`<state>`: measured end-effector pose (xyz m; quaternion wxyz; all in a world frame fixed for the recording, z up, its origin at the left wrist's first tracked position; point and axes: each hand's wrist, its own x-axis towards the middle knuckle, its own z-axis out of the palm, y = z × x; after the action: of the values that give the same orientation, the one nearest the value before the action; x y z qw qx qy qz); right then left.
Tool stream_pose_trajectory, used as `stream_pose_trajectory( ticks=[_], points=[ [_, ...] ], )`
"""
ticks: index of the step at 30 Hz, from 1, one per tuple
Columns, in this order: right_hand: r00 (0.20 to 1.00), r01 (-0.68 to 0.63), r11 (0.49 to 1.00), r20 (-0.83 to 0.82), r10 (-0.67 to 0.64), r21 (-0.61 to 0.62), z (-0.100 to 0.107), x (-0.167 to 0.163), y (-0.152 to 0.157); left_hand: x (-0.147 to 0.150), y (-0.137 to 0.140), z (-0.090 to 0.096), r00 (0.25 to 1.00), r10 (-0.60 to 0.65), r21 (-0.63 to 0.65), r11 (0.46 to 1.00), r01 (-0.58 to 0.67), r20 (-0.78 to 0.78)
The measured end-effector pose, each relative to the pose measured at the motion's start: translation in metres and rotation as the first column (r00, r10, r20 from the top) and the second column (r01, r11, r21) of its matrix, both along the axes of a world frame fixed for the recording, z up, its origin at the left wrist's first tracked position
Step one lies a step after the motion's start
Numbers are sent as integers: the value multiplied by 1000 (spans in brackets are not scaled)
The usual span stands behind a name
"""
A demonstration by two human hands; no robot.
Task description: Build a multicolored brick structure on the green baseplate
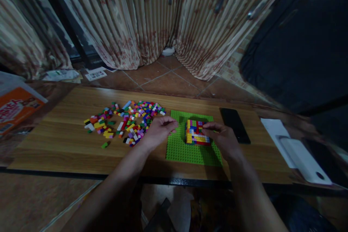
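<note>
On a green studded baseplate [179, 154] stands a low rectangular build of multicoloured toy bricks [198, 137], with yellow, white, red and blue pieces showing on top. My right hand [224, 137] reaches over its right side, thumb and fingers drawn together at the top of the build. Whatever lies between those fingertips is too small and dark to name. My left hand [160, 130] hovers by the baseplate's left edge, apart from the build. Its fingers are closed in a pinch, and I cannot make out anything in them. Loose toy bricks [132, 127] of many colours lie spread left of that hand.
A black phone [235, 125] lies right of the baseplate on the wooden table [62, 134]. Beyond the right edge are a white device [304, 161] and paper [276, 130]. An orange and white package [17, 105] stands at the left. Striped curtains [152, 18] hang behind.
</note>
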<state>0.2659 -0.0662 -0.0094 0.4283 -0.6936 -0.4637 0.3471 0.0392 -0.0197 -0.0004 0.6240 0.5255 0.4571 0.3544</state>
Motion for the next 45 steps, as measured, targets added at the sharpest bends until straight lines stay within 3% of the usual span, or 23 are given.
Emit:
stream_pose_trajectory(
  ticks=[11, 17, 20, 23, 25, 27, 30, 33, 45],
  points=[
    [1000, 13, 1000, 9, -13, 10, -5, -1, 4, -15, 4, 9, 993, 109, -6, 994, -109, 46],
    [997, 15, 1000, 71, -16, 27, -6, 3, 2, -33, 9, 14, 962, 249, -8, 968, -250, 115],
    [984, 84, 985, 146, -106, 150, -2, 0, 1, -47, 12, 19, 920, 353, 5, 933, -359, 169],
    [971, 130, 934, 148, -189, 333, 4, -16, 0, -60, 15, 22, 869, 460, 25, 882, -471, 183],
    [983, 69, 919, 129, -129, 387, 10, -36, -3, -66, 16, 22, 834, 516, 29, 847, -531, 198],
    [978, -78, 907, 206, -10, 414, 13, -60, -7, -70, 17, 22, 810, 541, 18, 829, -559, 227],
    [922, -322, 876, 328, 204, 360, 13, -95, -12, -71, 17, 21, 806, 536, 6, 832, -555, 251],
    [864, -454, 841, 374, 337, 293, 4, -121, -11, -70, 14, 23, 823, 521, 5, 844, -536, 228],
    [682, -611, 775, 605, 411, 161, -23, -147, 7, -70, 10, 26, 837, 498, -25, 862, -506, 226]
  ],
)
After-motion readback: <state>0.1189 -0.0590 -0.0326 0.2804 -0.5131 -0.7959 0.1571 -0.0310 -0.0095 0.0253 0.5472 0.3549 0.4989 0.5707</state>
